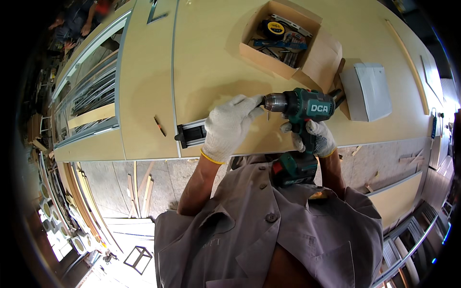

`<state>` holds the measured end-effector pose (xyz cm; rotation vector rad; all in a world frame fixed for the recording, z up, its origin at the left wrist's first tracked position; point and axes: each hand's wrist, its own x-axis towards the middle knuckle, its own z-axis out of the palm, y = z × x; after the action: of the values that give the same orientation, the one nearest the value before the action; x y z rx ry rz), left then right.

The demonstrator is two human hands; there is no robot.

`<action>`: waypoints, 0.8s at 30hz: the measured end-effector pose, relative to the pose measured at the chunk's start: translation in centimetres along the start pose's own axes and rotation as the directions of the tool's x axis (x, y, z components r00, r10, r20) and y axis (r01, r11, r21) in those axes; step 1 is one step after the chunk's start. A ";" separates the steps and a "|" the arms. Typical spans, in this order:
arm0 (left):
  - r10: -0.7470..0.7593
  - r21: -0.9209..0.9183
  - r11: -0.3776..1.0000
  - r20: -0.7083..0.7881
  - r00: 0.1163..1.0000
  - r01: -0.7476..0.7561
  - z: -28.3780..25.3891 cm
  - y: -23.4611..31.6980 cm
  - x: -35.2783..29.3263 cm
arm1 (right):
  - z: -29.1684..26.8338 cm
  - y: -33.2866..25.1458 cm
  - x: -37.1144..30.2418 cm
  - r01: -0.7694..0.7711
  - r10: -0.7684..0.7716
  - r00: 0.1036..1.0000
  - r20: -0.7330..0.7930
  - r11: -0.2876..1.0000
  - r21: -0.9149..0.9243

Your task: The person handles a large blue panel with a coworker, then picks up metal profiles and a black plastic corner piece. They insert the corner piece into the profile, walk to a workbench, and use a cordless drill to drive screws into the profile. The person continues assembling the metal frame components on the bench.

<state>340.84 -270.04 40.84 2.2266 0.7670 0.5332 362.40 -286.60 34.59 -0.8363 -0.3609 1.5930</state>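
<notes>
My right hand [322, 138], in a white knitted glove with a yellow cuff, is wrapped round the grip of a green and black cordless drill [312, 106]. The drill lies level above the table's near edge, its chuck [275, 102] pointing left and its battery [295, 168] close to my shirt. At the chuck's front, my gloved left hand [229, 127] pinches a short dark drill bit [262, 101]. Partly hidden behind that hand lies a silver metal profile [194, 133] with a black end piece. A small dark, orange-marked pen-like tool [159, 126] lies further left.
An open cardboard box [269, 60] holds a tape measure [273, 30] and several small tools. Beside it stands a pale grey box [370, 91]. Metal strips fill an opening at the table's [206, 57] left. A long wooden strip [408, 65] lies far right. Another person [77, 21] is at far left.
</notes>
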 end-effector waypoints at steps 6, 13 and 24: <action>-0.066 -0.161 0.985 0.012 0.998 0.067 -0.2 -0.4 0.4 | -0.9 -0.8 0.2 -0.019 0.023 0.999 0.027 0.992 -0.123; -0.032 -0.096 0.994 0.140 0.990 0.046 -0.3 -0.4 1.1 | -0.8 -1.7 0.3 -0.102 0.117 0.991 0.072 0.977 -0.188; -0.086 -0.115 0.987 0.244 0.966 0.116 -1.3 -0.2 1.7 | -1.3 -2.0 -0.2 -0.117 0.134 0.983 0.122 0.983 -0.142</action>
<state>341.29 -268.16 41.85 2.0728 0.6959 0.2513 364.73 -286.62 35.10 -0.8732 -0.5222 1.7615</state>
